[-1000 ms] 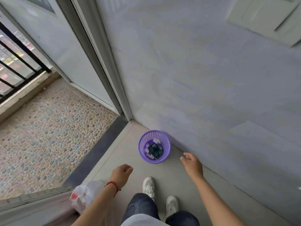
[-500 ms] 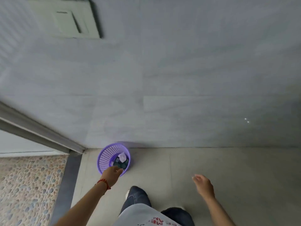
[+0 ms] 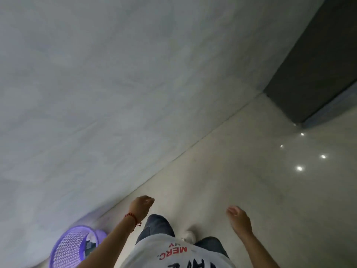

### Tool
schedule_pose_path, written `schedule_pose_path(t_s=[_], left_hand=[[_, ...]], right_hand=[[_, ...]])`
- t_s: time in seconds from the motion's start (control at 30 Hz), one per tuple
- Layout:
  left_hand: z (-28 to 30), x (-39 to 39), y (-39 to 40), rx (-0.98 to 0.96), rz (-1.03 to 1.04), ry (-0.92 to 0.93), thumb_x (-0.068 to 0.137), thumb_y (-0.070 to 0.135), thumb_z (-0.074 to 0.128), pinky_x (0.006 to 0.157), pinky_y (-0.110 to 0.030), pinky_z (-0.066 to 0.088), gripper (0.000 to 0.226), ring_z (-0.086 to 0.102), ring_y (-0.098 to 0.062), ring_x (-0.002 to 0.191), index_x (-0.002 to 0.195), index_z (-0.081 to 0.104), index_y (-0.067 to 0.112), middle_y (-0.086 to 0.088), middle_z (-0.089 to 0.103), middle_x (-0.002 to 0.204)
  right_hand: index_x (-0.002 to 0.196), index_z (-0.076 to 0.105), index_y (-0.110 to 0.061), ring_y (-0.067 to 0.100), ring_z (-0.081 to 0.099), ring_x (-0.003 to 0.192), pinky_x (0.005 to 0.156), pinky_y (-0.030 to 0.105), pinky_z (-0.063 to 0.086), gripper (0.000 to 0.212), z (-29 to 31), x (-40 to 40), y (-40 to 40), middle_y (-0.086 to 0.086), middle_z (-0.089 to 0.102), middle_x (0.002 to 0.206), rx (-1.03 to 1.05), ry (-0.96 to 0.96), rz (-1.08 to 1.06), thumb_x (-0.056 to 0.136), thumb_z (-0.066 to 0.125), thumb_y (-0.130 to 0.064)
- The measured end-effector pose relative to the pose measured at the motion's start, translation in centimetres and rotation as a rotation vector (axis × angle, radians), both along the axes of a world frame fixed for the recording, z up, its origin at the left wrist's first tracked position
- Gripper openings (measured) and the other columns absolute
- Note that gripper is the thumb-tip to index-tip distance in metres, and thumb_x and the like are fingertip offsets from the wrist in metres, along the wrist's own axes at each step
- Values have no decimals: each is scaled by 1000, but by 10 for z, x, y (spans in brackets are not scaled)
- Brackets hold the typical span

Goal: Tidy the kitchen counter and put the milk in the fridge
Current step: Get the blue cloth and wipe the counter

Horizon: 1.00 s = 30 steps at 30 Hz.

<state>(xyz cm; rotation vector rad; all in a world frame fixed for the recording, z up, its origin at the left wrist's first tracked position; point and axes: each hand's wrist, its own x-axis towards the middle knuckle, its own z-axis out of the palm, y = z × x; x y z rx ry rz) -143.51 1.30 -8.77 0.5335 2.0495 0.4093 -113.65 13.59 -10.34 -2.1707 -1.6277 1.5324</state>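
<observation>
A purple mesh waste basket (image 3: 67,248) stands on the floor by the wall at the lower left, with some scraps inside. My left hand (image 3: 142,206), a red cord around its wrist, hangs above the floor to the right of the basket with its fingers loosely curled and nothing in it. My right hand (image 3: 238,219) is further right, fingers apart and empty. No milk, counter or fridge is in view.
A pale grey tiled wall (image 3: 116,93) fills the upper left. A dark panel (image 3: 313,64) stands at the upper right corner. The glossy beige floor (image 3: 251,161) stretches to the right, reflecting ceiling lights. My legs and a white shoe (image 3: 190,236) are below.
The view has swung to the right, away from the balcony door. The basket has slid to the lower left edge. My left hand has come away from the basket's rim.
</observation>
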Motion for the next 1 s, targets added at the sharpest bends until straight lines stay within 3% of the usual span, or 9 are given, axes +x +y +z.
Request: schedule_pose_path(t_s=[0.2,0.4,0.57,0.67,0.77,0.87,1.0], left_hand=[[3,24,110,-20,-202,4,89,19,51,82,-34,47,27,62,-31,84,62,55,22,-11,66,81],[-4,43,241,-23,-402,-25,90,18,50,85,-36,47,28,62,-29,83,62,54,23,-11,65,83],[0,73,359,-31,-558,-56,90,18,50,83,-36,47,28,58,-27,80,63,54,20,-8,62,78],[-1,98,423,-47,-664,-66,88,15,54,88,-43,48,26,59,-32,83,62,57,19,-7,61,71],[-7,134,479,-67,-902,-66,90,16,51,92,-41,49,19,61,-33,87,79,65,8,-12,64,79],[2,184,526,-37,-992,-91,89,16,53,87,-38,49,24,57,-26,73,66,60,19,1,60,65],[-1,269,602,7,-1052,-137,88,19,54,69,-30,46,27,57,-23,71,62,56,23,3,60,64]], right_hand=[[116,58,-6,32,59,107,94,39,46,32,-7,58,26,16,63,119,-77,16,-354,88,50,-21],[118,56,-12,32,58,107,94,40,46,34,-4,91,98,14,62,114,-2,75,-704,86,53,-22],[108,62,-3,24,61,73,78,40,50,24,-1,113,147,10,64,83,68,79,-1030,86,55,-10],[110,62,-5,30,62,81,81,41,49,26,-3,122,168,11,65,82,68,46,-1135,85,54,-8],[111,60,-3,32,62,82,82,43,48,26,-6,132,180,12,65,84,53,47,-1223,87,52,-6],[107,62,-5,28,62,77,83,43,48,23,-10,147,191,12,66,85,36,45,-1290,87,51,-6],[103,64,-7,30,64,78,85,44,49,21,-30,192,218,10,67,78,-14,34,-1388,84,56,-9]])
